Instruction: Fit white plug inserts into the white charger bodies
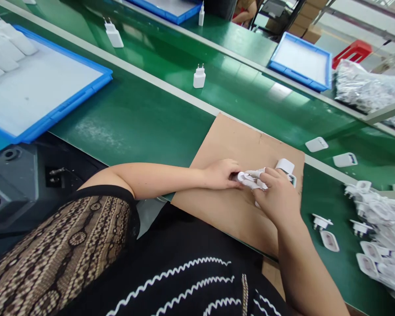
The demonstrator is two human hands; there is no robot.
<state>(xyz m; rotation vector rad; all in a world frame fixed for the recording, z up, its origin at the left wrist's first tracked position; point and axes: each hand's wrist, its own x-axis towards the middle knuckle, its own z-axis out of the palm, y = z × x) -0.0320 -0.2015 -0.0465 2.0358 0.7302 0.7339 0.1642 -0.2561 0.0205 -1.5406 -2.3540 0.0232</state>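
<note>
Over a brown cardboard sheet [230, 140], my two hands meet around white plastic charger parts [250, 179]. My left hand [223, 174] is closed on the left end of these parts, fingertips and thumb pinching. From the right, my right hand [278, 193] grips the other end with its thumb and fingers. How the parts fit together is partly covered by my fingers. Just beyond my right hand, a white charger housing [285, 165] lies on the cardboard, partly hidden by the knuckles.
White chargers with two-pin plugs [199, 77] stand on the green belt [158, 57]. Open white housings [345, 159] lie farther right. A pile of white charger parts [382, 228] spreads at the right. A blue-rimmed tray [62, 94] holds several chargers; another tray [301, 61] sits across.
</note>
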